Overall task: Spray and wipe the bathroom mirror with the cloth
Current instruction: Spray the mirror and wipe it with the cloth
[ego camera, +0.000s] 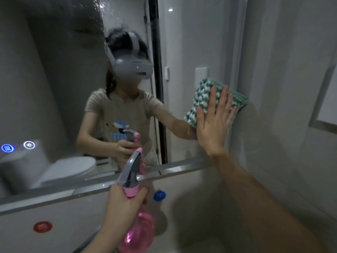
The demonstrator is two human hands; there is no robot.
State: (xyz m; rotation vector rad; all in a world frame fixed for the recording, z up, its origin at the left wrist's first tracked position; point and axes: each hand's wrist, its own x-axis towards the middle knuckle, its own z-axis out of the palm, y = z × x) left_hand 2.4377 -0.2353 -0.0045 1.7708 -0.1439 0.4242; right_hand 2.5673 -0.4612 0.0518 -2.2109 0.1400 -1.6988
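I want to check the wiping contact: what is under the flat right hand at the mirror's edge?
Under the right hand lies the green-and-white cloth, pressed flat on the mirror near its right edge. The glass behind the cloth is covered, so its state cannot be seen.

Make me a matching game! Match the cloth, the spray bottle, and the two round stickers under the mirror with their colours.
Things:
1. cloth
2. spray bottle
3. sticker nearer the bottle
4. sticker farther left

Colours:
A. red
B. green and white
C. blue
D. pink with a grey trigger

Pairs: 1-B, 2-D, 3-C, 4-A
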